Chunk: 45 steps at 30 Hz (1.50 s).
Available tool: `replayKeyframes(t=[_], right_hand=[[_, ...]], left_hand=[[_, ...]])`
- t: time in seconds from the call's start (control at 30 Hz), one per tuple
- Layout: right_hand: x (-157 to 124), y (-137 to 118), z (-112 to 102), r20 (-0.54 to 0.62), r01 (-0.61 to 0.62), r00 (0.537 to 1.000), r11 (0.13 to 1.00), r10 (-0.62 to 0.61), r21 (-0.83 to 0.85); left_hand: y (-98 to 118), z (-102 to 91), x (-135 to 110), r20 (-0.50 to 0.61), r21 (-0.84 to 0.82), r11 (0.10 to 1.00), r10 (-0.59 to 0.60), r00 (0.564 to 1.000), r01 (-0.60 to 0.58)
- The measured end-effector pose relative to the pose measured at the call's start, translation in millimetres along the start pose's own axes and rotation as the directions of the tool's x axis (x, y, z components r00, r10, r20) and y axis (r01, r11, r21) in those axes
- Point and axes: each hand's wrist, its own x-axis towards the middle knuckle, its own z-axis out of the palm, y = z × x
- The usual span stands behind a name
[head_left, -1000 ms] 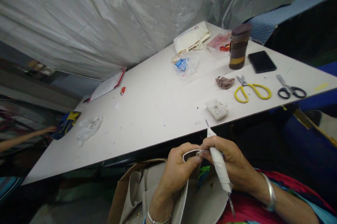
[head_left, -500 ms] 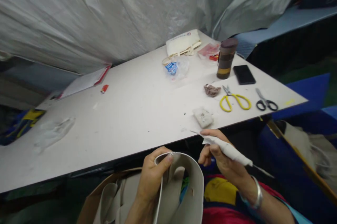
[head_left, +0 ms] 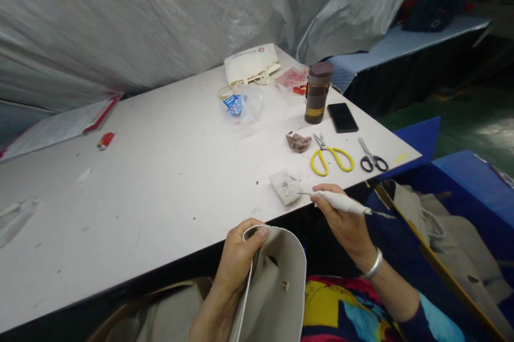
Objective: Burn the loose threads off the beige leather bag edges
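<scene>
My left hand (head_left: 243, 253) pinches the upper edge of a light grey bag body (head_left: 283, 272), which opens toward me and shows a small metal fitting inside. In my right hand (head_left: 347, 227) lies a slim tool wrapped in white (head_left: 341, 202), with a thin metal point at one end and a narrow blade-like tip at the other. Its thin point reaches a small whitish pad (head_left: 285, 187) at the table's front edge; whether they touch I cannot tell. Yellow-handled scissors (head_left: 331, 157) and black-handled scissors (head_left: 371, 159) lie beyond my right hand.
On the white table (head_left: 168, 171) are a brown crumpled cloth (head_left: 298, 142), a bottle (head_left: 318, 93), a phone (head_left: 342, 118), a plastic bag (head_left: 247, 106) and a cream cloth bag (head_left: 251, 65). At right stands a blue box (head_left: 474, 181) with grey pieces; another box holds pieces at lower left.
My right hand has brought the tool's thin point up to the whitish pad. My left hand still holds the grey bag body. The whole view has shifted to the right.
</scene>
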Motion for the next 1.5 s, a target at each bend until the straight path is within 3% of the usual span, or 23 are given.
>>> replayKeyframes(t=[0.13, 0.37, 0.53, 1.03, 1.33, 1.5], right_hand=[[9, 5, 7, 0.008, 0.07, 0.998, 0.997, -0.069, -0.034], [18, 8, 11, 0.059, 0.045, 0.997, 0.999, -0.045, 0.01], [21, 13, 13, 0.074, 0.043, 0.996, 0.999, -0.043, 0.004], [30, 20, 16, 0.142, 0.09, 0.987, 0.993, -0.079, -0.073], [36, 17, 17, 0.179, 0.098, 0.981, 0.989, -0.077, -0.109], [25, 7, 12, 0.087, 0.03, 0.996, 0.999, -0.028, -0.02]], left_hand=[[-8, 7.4, 9, 0.018, 0.021, 1.0, -0.022, 1.0, 0.022], [-21, 17.7, 21, 0.06, -0.018, 0.992, -0.127, 0.99, 0.128], [-24, 17.2, 23, 0.12, 0.045, 0.991, -0.13, 0.984, 0.125], [-17, 11.1, 20, 0.176, 0.072, 0.986, -0.159, 0.971, 0.149], [3, 13.9, 13, 0.164, 0.108, 0.988, -0.131, 0.978, 0.114], [-2, 14.0, 10, 0.149, 0.128, 0.987, -0.116, 0.982, 0.097]])
